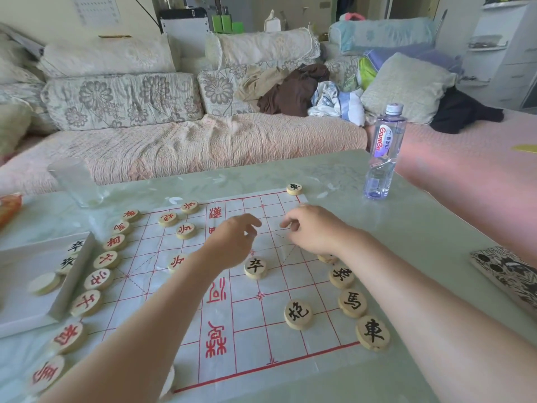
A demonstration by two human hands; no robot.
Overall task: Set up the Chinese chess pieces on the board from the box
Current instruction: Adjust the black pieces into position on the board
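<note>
Over the board (247, 318), our left hand (235, 239) and right hand (312, 229) curl; whether either pinches anything, we cannot tell. The pieces (255, 267) seem light and rigid: pinch rims.

Loads of bare squares down the near middle of the board (247, 330), so can slip in straight from the front edge. Fenced on the left by the line of red pieces (106, 259) with the box (23, 298) just beside them, and on the right by the black pieces (352, 303). Off the far corners: water bottle (383, 152) right, glass (75, 181) left.
</note>
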